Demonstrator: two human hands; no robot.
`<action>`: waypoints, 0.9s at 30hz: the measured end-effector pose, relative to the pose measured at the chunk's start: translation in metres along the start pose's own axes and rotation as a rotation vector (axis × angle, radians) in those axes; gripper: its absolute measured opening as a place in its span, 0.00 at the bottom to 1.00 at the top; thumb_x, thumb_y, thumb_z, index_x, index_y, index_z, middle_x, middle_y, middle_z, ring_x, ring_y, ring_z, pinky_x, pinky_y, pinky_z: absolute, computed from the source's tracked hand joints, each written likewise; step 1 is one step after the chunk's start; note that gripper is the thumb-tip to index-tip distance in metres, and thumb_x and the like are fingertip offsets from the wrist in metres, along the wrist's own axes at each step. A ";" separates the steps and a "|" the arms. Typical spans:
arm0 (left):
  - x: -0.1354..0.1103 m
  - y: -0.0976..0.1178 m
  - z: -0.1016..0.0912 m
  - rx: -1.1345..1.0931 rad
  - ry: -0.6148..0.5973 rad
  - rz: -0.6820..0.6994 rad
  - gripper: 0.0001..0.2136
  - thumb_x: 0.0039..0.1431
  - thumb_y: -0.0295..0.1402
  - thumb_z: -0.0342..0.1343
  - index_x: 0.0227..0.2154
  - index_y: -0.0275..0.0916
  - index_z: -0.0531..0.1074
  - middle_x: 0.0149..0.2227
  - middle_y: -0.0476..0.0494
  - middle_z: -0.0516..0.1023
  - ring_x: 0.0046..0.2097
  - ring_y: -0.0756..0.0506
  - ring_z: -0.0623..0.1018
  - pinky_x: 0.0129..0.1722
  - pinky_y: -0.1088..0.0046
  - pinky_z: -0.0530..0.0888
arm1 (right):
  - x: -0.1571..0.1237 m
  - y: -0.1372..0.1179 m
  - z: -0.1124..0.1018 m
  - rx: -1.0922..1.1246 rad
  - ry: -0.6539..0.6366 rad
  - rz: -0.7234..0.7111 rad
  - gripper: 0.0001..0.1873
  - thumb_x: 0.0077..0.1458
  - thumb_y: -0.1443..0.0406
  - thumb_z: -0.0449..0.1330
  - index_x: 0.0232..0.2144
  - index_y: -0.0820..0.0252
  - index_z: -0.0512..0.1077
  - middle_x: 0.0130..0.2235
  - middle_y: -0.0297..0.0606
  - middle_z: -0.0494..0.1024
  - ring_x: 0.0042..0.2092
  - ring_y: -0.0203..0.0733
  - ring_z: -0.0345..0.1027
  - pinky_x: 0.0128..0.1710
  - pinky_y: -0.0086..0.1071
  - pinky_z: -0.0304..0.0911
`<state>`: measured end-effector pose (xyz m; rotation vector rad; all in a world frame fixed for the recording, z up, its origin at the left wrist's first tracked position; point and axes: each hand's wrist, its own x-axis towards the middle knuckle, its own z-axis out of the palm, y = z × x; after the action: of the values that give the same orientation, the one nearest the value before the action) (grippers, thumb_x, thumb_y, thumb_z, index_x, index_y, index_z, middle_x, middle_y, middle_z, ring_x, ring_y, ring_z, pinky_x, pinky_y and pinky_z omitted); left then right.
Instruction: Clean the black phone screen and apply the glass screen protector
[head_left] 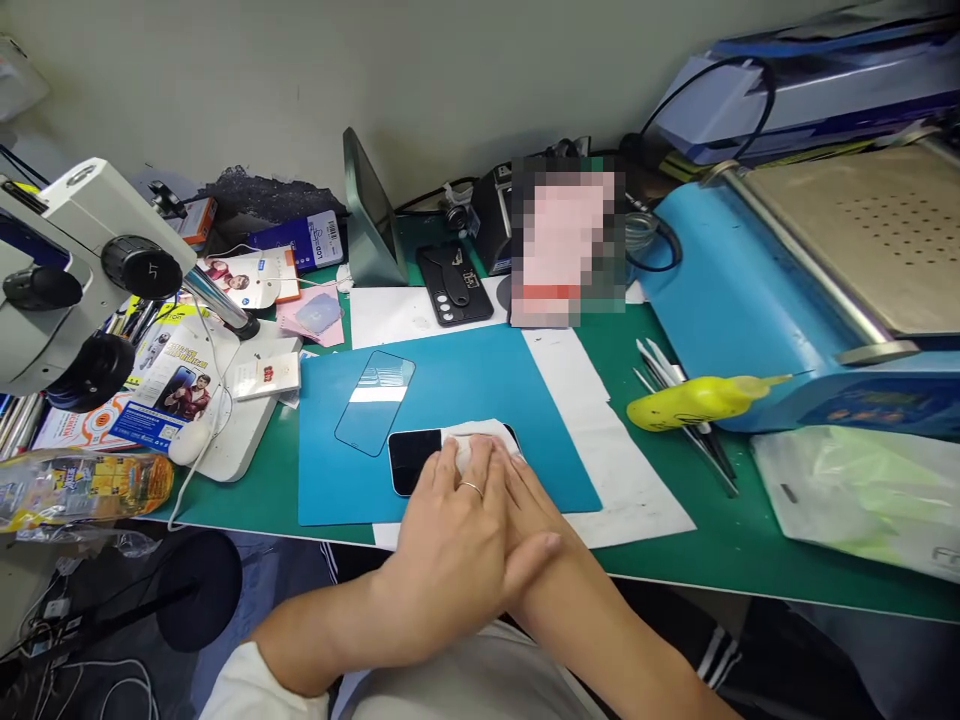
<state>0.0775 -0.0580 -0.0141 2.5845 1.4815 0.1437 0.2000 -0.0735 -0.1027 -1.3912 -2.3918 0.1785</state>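
Note:
A smartphone (414, 462) with a dark screen lies flat on the blue mat (480, 370). Over its right part is a white wipe (491, 430). My right hand (534, 500) presses the wipe down against the screen, its fingers partly hidden. Laid across it is my left hand (450, 540), a ring on one finger, with fingers stretched out flat and their tips at the wipe. Just behind the phone, a clear screen protector (375, 402) with a black border rests on the mat.
A black phone case (454, 285) lies behind the mat. To the right are a yellow squeeze bottle (694, 402), thin tools (660, 362), a plastic bag (862, 500) and a blue machine (720, 300). A microscope (112, 240) stands at left, near a tablet (371, 210).

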 end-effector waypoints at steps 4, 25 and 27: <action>-0.025 -0.031 -0.016 -0.015 0.133 -0.011 0.27 0.75 0.46 0.41 0.62 0.28 0.69 0.63 0.30 0.75 0.64 0.34 0.75 0.64 0.52 0.73 | 0.008 -0.001 -0.024 -0.063 0.038 -0.100 0.44 0.69 0.56 0.51 0.76 0.62 0.33 0.75 0.64 0.44 0.73 0.70 0.47 0.64 0.62 0.62; -0.041 -0.059 -0.005 -0.013 0.107 0.124 0.23 0.76 0.40 0.41 0.62 0.31 0.68 0.65 0.30 0.73 0.70 0.34 0.68 0.67 0.50 0.70 | -0.024 0.040 -0.063 0.255 0.148 0.036 0.25 0.68 0.62 0.58 0.65 0.52 0.68 0.68 0.41 0.69 0.72 0.53 0.56 0.66 0.53 0.64; -0.031 -0.052 -0.001 0.033 0.082 0.137 0.26 0.76 0.43 0.40 0.65 0.27 0.64 0.69 0.28 0.66 0.72 0.33 0.62 0.69 0.51 0.68 | -0.013 0.050 -0.060 0.271 0.164 0.082 0.23 0.68 0.61 0.58 0.63 0.54 0.71 0.66 0.43 0.71 0.71 0.53 0.58 0.66 0.51 0.65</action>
<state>0.0170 -0.0590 -0.0232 2.7377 1.3425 0.2463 0.2691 -0.0637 -0.0653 -1.3220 -2.0907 0.3802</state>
